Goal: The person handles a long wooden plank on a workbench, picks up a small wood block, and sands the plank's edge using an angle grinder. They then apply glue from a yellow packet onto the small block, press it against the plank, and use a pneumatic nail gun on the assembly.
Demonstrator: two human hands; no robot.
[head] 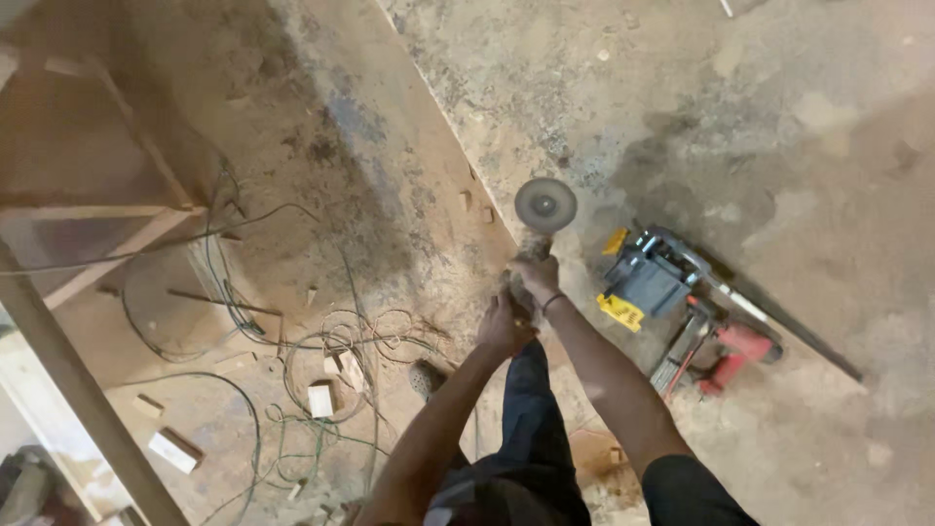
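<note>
Both hands are wrapped around an angle grinder [534,234], held out in front of the body above the dusty concrete floor [779,117]. The left hand [504,326] grips the rear of the tool; the right hand [537,278] closes around it nearer the round grey disc [545,206] (a thin band circles that wrist). Just right of the hands, a red and black power saw [696,312] lies on the floor. To the left, tangled cables [331,351] and small wood offcuts [320,397] lie near a wooden frame [107,214].
</note>
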